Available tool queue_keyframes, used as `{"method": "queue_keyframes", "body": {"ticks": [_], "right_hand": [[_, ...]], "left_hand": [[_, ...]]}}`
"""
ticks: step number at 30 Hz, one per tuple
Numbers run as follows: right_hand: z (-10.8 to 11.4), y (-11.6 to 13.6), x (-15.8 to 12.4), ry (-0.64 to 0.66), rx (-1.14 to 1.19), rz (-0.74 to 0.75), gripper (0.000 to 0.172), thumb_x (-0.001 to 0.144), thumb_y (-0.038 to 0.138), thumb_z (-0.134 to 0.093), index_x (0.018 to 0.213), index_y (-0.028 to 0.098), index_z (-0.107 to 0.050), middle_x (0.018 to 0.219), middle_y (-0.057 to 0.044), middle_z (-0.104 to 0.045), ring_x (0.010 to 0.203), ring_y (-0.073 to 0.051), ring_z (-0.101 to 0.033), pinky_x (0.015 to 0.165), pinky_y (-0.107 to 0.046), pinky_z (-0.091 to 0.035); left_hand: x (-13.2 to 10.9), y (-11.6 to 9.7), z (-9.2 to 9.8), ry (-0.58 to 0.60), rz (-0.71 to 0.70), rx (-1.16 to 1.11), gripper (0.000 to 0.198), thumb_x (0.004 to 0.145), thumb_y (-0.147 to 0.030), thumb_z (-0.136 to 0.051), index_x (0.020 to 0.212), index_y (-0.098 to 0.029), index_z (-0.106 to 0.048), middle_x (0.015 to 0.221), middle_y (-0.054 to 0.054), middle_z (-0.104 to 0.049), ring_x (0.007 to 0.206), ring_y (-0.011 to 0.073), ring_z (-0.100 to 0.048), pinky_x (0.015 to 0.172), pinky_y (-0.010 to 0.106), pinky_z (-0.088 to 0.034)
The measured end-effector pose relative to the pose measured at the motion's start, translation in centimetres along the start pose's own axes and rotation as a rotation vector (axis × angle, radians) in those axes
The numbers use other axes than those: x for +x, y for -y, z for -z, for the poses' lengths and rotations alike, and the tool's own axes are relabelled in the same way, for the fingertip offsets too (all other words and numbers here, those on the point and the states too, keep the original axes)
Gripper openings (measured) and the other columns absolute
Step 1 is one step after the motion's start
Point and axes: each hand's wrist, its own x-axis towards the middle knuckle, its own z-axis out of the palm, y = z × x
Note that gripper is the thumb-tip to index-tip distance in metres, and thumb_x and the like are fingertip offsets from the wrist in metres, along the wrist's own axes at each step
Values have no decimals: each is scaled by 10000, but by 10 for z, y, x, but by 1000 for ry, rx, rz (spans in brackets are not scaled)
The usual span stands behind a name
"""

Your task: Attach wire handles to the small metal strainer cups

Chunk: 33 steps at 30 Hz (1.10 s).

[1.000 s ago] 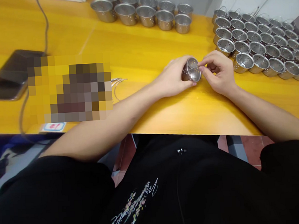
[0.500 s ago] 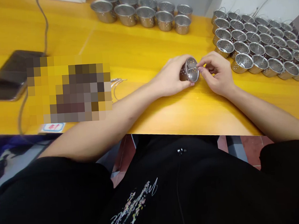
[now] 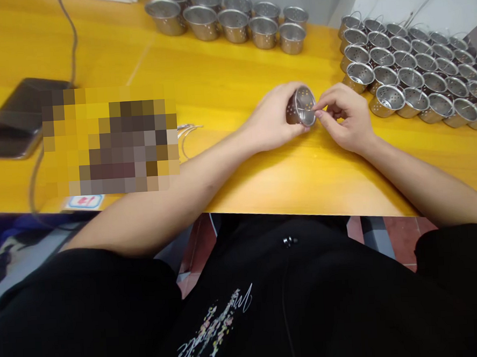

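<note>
My left hand (image 3: 277, 117) is wrapped around a perforated metal strainer cup (image 3: 307, 100), which is tilted so its mouth faces my right hand. My right hand (image 3: 345, 115) pinches a thin wire handle (image 3: 306, 109) between thumb and fingertips. The wire crosses the cup's mouth; where its far end meets the cup is too small to make out. Beside my left forearm lie several loose curved wires (image 3: 189, 128), partly hidden by the arm.
Rows of perforated cups with wires (image 3: 425, 64) stand at the right. More cups (image 3: 235, 25) line the back of the yellow table (image 3: 232, 76). A dark phone-like device (image 3: 12, 122) and a cable (image 3: 74, 37) lie left, near a blurred-out patch. A label (image 3: 85, 202) sits at the front edge.
The cup in my left hand has tipped and risen slightly, its mouth turning more toward my right hand. My right hand keeps its pinch on the wire, almost in place.
</note>
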Motion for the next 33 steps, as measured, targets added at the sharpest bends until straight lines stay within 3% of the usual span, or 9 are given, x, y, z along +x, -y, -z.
{"method": "queue_keyframes", "body": {"ticks": [5, 16, 24, 33], "right_hand": [[-1, 6, -1, 111, -3, 29, 286, 1090, 614, -875, 1090, 331, -837, 1102, -81, -811, 818, -269, -669, 799, -516, -669], [-1, 12, 0, 118, -21, 13, 204, 1077, 531, -860, 1062, 330, -828, 1092, -84, -810, 839, -282, -656, 773, -496, -634], [-1, 14, -1, 106, -33, 6, 272, 1094, 599, -866, 1079, 330, -826, 1067, -84, -795, 861, -290, -678, 787, -503, -644], [0, -7, 3, -109, -32, -7, 522, 1179, 858, -677, 1165, 361, -833, 1115, -120, -835, 935, -326, -773, 709, -499, -630]], "left_hand": [[1, 1, 5, -38, 7, -30, 808, 896, -556, -1030, 1605, -330, -716, 1735, 153, -754, 1630, 474, -683, 1384, 694, -583], [-1, -5, 5, -20, 14, -41, 831, 905, -630, -1028, 1618, -335, -716, 1726, 157, -755, 1595, 477, -681, 1344, 687, -607], [0, -8, 6, -16, 8, -31, 858, 921, -635, -1030, 1627, -271, -704, 1721, 192, -758, 1581, 458, -710, 1393, 644, -576], [-2, -12, 2, 33, -6, -39, 763, 900, -482, -1003, 1570, -240, -732, 1639, 194, -786, 1532, 468, -746, 1364, 676, -589]]}}
